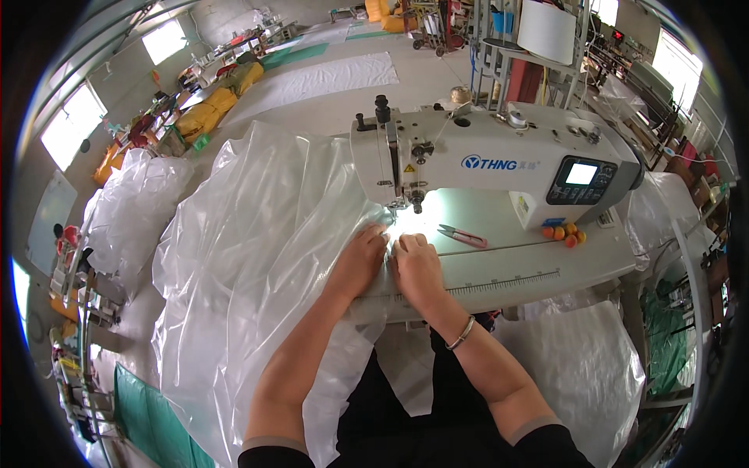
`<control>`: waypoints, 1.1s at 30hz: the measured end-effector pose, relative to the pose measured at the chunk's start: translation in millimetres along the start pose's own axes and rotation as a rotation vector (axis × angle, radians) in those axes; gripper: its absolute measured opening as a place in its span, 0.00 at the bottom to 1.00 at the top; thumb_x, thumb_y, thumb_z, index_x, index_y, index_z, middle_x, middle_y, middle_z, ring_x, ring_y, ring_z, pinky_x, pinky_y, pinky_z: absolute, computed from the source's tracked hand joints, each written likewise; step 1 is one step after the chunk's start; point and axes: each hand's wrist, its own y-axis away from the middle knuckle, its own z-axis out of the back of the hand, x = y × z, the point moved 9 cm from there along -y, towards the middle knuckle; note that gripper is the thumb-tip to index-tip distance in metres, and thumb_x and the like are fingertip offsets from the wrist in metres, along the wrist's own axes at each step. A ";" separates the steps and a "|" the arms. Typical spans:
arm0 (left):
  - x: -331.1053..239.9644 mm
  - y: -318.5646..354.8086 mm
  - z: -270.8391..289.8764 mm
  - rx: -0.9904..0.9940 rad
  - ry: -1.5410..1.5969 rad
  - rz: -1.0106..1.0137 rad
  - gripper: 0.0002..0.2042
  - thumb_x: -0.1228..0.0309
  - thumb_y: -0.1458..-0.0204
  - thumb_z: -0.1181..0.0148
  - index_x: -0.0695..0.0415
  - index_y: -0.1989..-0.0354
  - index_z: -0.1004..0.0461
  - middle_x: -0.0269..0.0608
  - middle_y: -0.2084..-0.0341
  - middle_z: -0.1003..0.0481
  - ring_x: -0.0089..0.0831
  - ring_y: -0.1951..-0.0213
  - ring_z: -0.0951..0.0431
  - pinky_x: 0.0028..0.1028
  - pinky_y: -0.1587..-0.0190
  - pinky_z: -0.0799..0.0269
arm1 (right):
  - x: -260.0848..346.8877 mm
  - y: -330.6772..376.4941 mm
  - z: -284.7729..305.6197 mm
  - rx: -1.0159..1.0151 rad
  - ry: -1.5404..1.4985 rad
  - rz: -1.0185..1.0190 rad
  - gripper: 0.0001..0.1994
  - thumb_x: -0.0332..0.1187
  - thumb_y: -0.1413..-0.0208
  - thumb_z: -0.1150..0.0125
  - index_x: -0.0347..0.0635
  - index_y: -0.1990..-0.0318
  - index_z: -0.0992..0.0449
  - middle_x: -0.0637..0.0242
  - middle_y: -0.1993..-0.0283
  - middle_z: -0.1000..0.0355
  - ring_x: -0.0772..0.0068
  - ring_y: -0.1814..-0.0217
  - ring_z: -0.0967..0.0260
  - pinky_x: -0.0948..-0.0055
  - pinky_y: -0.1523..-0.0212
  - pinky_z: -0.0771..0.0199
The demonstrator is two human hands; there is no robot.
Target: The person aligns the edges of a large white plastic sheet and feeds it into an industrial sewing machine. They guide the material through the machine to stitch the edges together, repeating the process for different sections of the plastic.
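A white industrial sewing machine (452,160) stands in front of me, its lamp shining brightly round the needle and presser foot (398,209). Translucent plastic sheeting (250,242) spreads in a large crumpled heap over the left of the machine bed and hangs down. Just before the presser foot, my left hand (363,261) rests with its fingers closed on the sheeting's edge. Close beside it, my right hand (418,267) has its fingers curled in a pinch at the same edge. Glare and the fingers hide the exact grip. Pink-handled thread snips (463,237) lie right of my right hand.
Several small orange and red fruits (565,233) sit on the bed below the control panel (581,181). A ruler scale (507,282) runs along the front edge. More plastic sheeting (573,374) hangs at lower right, and a bundle (136,210) stands at left. A white cone (546,31) rises behind.
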 end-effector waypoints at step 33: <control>30.9 -25.1 -5.8 0.026 0.098 0.059 0.12 0.77 0.49 0.47 0.64 0.56 0.26 0.49 0.55 0.25 0.43 0.52 0.25 0.35 0.48 0.29 | -11.0 -8.4 -2.8 -0.014 -0.056 -0.114 0.13 0.33 0.50 0.39 0.39 0.58 0.26 0.60 0.52 0.31 0.58 0.45 0.38 0.60 0.48 0.36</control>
